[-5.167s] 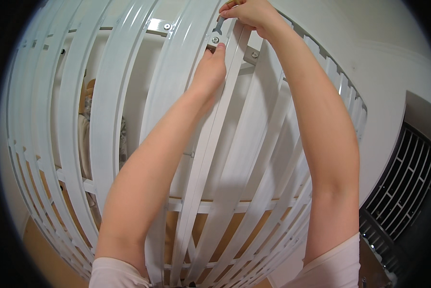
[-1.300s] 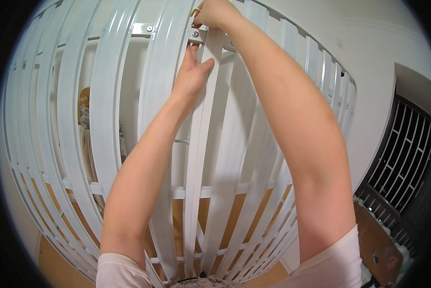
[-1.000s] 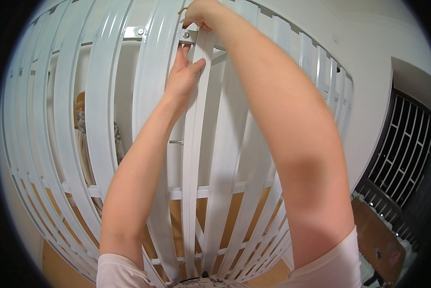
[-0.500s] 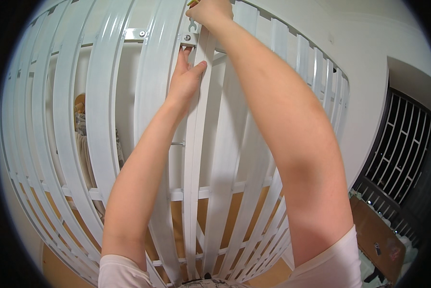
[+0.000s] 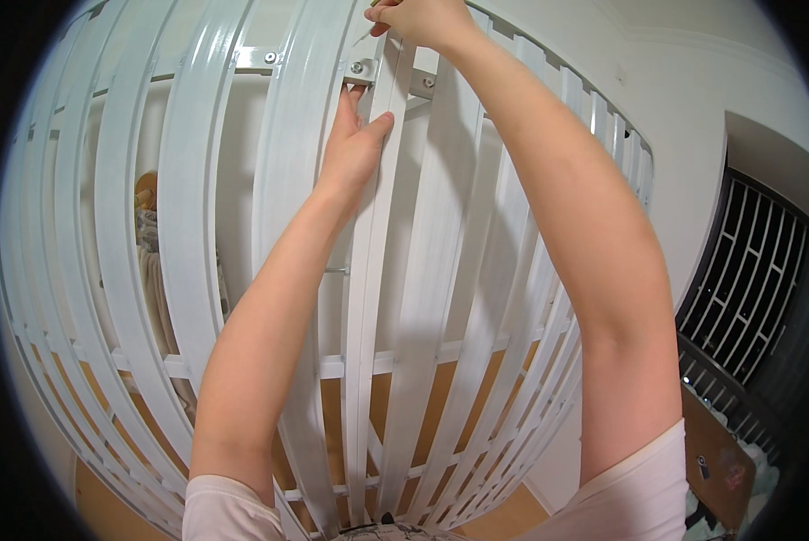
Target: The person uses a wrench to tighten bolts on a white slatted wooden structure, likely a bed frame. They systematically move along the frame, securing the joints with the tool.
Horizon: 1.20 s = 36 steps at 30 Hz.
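My left hand [image 5: 357,149] reaches up between the white slats, just below a small white bracket [image 5: 359,70] with a bolt in it. Its fingertips go up behind the bracket's lower edge, where they are hidden, and its thumb lies on the white upright bar [image 5: 365,261]. At the top edge of the view my right hand [image 5: 422,20] is closed on a thin wrench [image 5: 365,36] with a yellowish part at the fingers. The wrench points down toward the bolt and is apart from it.
White metal slats [image 5: 188,198] and crossbars [image 5: 382,362] form a large frame across the view. Other bolted brackets [image 5: 425,83] sit at the same height. Behind the slats hang clothes [image 5: 156,288]. A barred window [image 5: 751,270] and a brown board [image 5: 715,460] are on the right.
My right hand has shifted right with the wrench, which has swung away from the bolt and now appears nearly edge-on. My left hand stays under the bracket.
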Tool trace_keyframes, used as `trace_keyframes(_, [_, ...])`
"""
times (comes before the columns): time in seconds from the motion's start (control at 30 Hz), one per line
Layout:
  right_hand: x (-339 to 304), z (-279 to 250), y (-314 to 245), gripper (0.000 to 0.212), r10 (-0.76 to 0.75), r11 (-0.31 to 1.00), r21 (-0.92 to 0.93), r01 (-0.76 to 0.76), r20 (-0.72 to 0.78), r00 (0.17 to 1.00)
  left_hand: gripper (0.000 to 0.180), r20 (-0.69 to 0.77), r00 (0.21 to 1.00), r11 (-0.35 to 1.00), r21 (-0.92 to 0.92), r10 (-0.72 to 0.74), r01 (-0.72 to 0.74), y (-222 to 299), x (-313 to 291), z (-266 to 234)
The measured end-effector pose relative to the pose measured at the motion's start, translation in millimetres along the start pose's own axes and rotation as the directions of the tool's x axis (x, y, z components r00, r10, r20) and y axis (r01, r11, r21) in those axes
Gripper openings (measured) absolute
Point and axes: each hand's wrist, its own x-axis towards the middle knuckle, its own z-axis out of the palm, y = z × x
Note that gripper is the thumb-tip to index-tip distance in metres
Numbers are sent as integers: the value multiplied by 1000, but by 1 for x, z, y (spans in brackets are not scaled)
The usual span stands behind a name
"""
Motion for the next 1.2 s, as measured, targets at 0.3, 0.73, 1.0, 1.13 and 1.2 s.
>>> trace_keyframes(0.3, [5,-38,-9,18,-58,989,-120,87,228,972,77,15,1000,999,-35,16,-15,-6,4,-2])
trace_keyframes(0.73, [21,-7,-6,18,-301,810,-432,396,274,914,77,5,1000,999,-20,31,-31,-4,1,1])
trace_keyframes(1.0, [8,10,7,17,-14,997,75,5,124,992,77,6,1000,1000,-4,-2,2,-7,2,1])
trace_keyframes(1.13, [4,12,4,19,75,968,232,-94,87,993,78,34,998,995,-85,55,-52,-15,8,-4])
trace_keyframes(1.2, [7,10,5,18,-33,997,66,37,-63,997,78,32,998,995,-82,62,-59,-16,8,-3])
